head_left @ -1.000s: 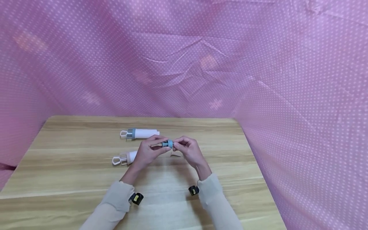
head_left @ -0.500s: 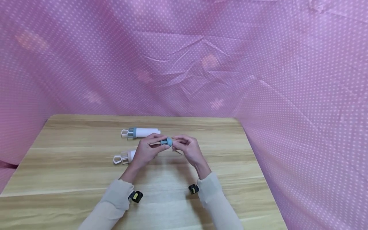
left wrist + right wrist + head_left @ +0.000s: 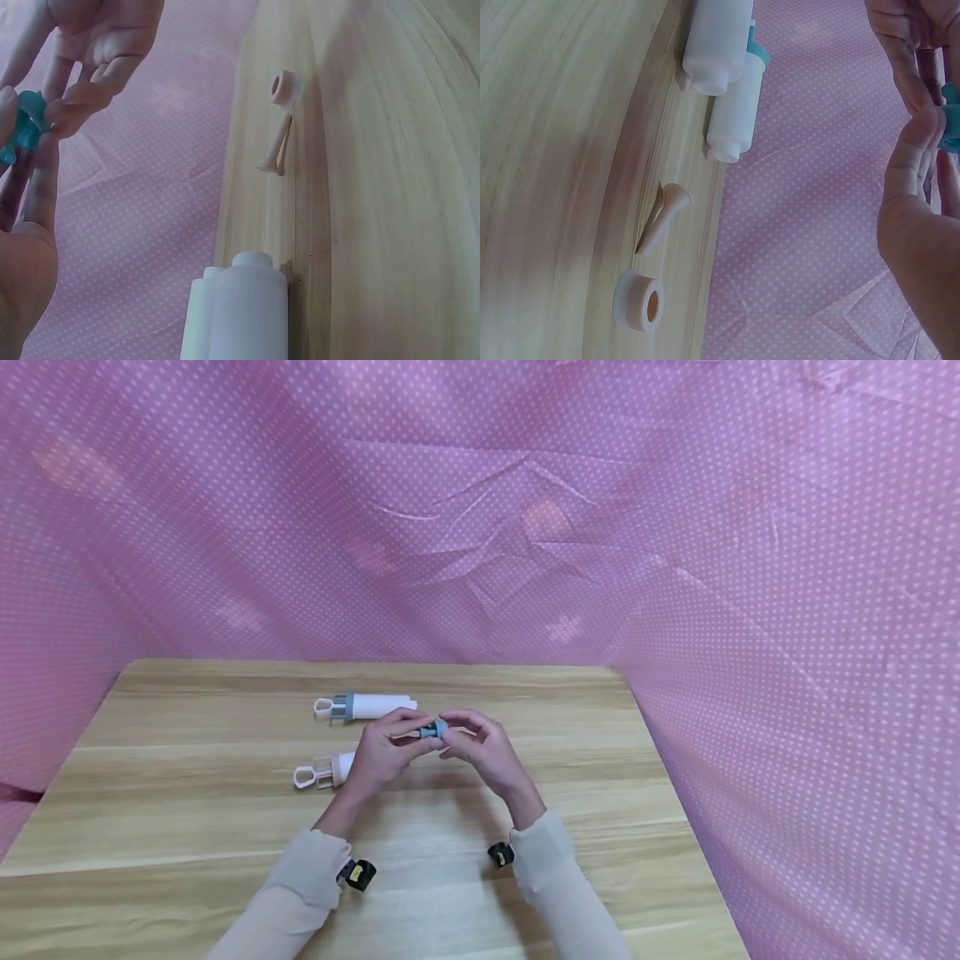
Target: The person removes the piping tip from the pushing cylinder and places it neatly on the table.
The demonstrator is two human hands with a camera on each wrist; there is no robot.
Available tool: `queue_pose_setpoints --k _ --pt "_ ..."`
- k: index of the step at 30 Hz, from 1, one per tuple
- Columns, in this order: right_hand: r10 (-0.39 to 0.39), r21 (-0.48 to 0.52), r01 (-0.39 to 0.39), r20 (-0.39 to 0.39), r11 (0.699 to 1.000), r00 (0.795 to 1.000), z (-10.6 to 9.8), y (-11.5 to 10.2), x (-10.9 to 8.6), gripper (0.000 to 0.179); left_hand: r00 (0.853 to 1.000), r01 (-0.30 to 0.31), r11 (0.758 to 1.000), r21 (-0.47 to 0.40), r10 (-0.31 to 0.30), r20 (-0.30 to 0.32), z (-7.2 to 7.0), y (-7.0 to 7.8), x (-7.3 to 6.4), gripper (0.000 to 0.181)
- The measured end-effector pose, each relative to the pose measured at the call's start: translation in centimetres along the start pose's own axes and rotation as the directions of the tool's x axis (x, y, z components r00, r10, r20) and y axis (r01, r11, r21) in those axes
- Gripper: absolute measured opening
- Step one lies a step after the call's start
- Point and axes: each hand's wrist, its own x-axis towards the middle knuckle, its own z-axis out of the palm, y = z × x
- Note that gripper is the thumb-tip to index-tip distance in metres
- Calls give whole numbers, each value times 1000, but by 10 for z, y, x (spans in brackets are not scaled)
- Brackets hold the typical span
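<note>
A small teal plastic fitting (image 3: 432, 730), with a wider ring at its right end, is held between both hands above the table. My left hand (image 3: 381, 752) pinches its slotted left part between thumb and fingers. From the other side, my right hand (image 3: 487, 753) has thumb and fingertips on the ring end. Up close in the left wrist view, fingers cover much of the teal fitting (image 3: 28, 124). In the right wrist view only part of that fitting (image 3: 951, 124) shows, at the right edge.
On the wooden table lie a white tube with a blue-grey collar (image 3: 378, 707) and one with a beige collar (image 3: 343, 767), partly behind the left hand. A beige funnel-ended piece (image 3: 276, 146) and a beige ring (image 3: 283, 88) lie beyond. Pink dotted cloth (image 3: 480, 527) surrounds the table.
My right hand has shifted slightly left, its fingers reaching further over the ring end of the fitting. The beige piece seen earlier under that hand is now hidden in the head view.
</note>
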Motion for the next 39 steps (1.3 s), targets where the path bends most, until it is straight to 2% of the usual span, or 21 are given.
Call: queue_pose_setpoints --k 6,15,26,32,37,39 --pt "-13 12 12 20 1000 1000 3 2 -1 30 1000 -16 1000 11 16 15 0 -1 -3 32" --pt "-12 6 12 -6 1000 1000 6 1 -3 28 999 -22 1000 15 22 31 -1 -4 -5 33" --pt "-16 -18 16 -16 1000 1000 4 1 0 27 1000 6 1000 17 -6 16 -1 -4 -1 29" --pt "9 -43 -10 -33 999 999 2 -2 1 31 1000 20 1000 19 -21 11 -4 -5 3 26" --pt "4 -79 -10 -74 997 997 -2 -6 2 30 1000 18 999 28 -18 -6 -6 -5 6 23" --pt "0 -80 -7 -94 997 996 -3 -7 3 30 999 38 998 40 -37 -26 -6 -4 8 24"
